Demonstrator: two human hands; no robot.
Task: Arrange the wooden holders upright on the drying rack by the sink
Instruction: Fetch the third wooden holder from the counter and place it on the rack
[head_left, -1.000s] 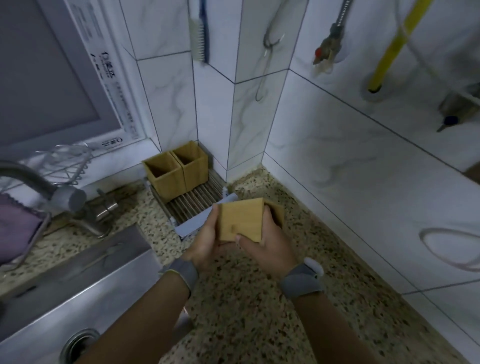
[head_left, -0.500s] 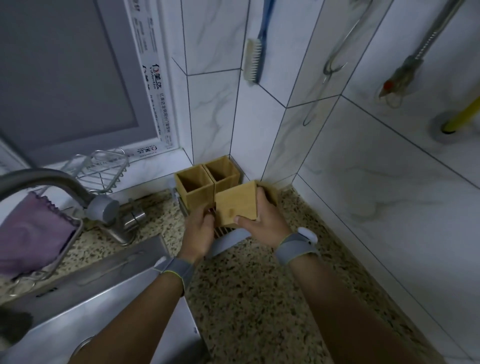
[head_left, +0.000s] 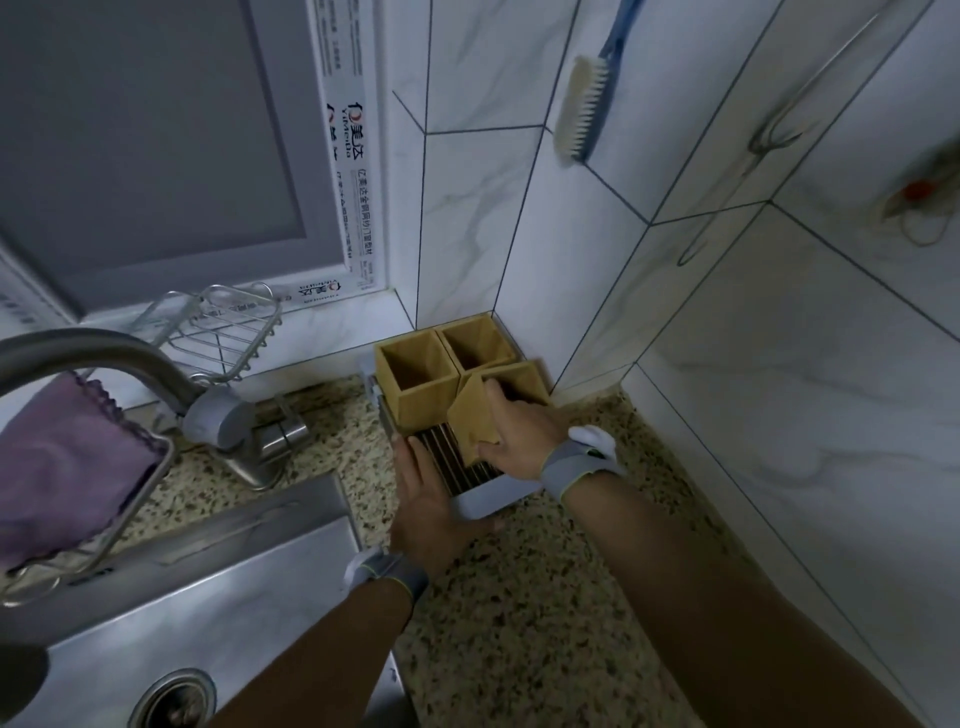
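Two square wooden holders stand upright at the back of the drying rack (head_left: 483, 496) in the tiled corner: one on the left (head_left: 415, 379), one on the right (head_left: 480, 343). A third wooden holder (head_left: 470, 415) sits tilted over the rack's slats just in front of the right one, with my right hand (head_left: 519, 434) gripping it from the right. My left hand (head_left: 428, 501) rests flat on the rack's front left edge, fingers spread, holding nothing. Part of the third holder's opening is hidden behind my right fingers.
A steel sink (head_left: 208, 597) with a drain lies at lower left, its tap (head_left: 156, 379) arching over it. A purple cloth (head_left: 62, 457) hangs in a wire holder. A wire soap rack (head_left: 218, 327) sits on the sill. A brush (head_left: 582, 104) hangs on the tiled wall.
My right hand has carried the third holder forward and down onto the rack beside the two standing ones. My left hand let go of it and dropped to the rack's front edge.
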